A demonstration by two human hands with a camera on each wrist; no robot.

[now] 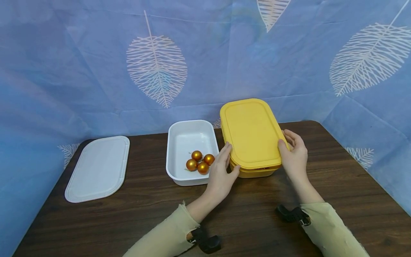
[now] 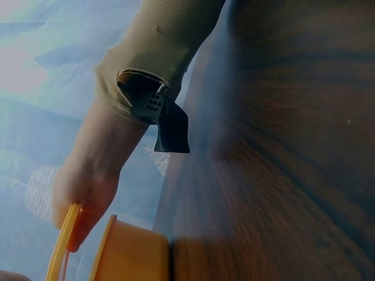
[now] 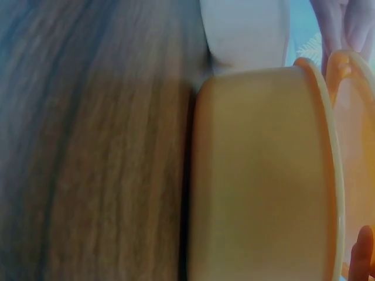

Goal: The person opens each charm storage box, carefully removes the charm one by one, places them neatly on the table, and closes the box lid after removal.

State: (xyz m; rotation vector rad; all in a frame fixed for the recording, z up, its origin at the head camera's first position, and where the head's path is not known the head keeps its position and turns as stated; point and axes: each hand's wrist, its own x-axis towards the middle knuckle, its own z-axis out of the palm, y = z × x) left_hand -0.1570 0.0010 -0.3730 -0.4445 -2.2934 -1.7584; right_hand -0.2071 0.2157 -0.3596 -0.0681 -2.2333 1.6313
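A yellow lid [image 1: 252, 132] lies over a yellow rectangular container [image 1: 258, 174] right of centre. My left hand [image 1: 219, 178] holds the lid's left edge near the front corner, with the thumb at the front rim. On the opposite side my right hand [image 1: 295, 156] grips the lid's right edge between thumb and fingers. In the right wrist view a gap shows between the lid [image 3: 356, 158] and the container [image 3: 263, 175]. The left wrist view also has the lid [image 2: 62, 243] raised off the container's rim. The container's inside is hidden.
Left of the yellow container stands a white container [image 1: 183, 142] with several shiny golden balls [image 1: 203, 167] inside. A white lid [image 1: 97, 169] lies flat at the table's left. Behind the dark wooden table [image 1: 144, 214] hangs a blue cloth [image 1: 205, 64] with leaf prints.
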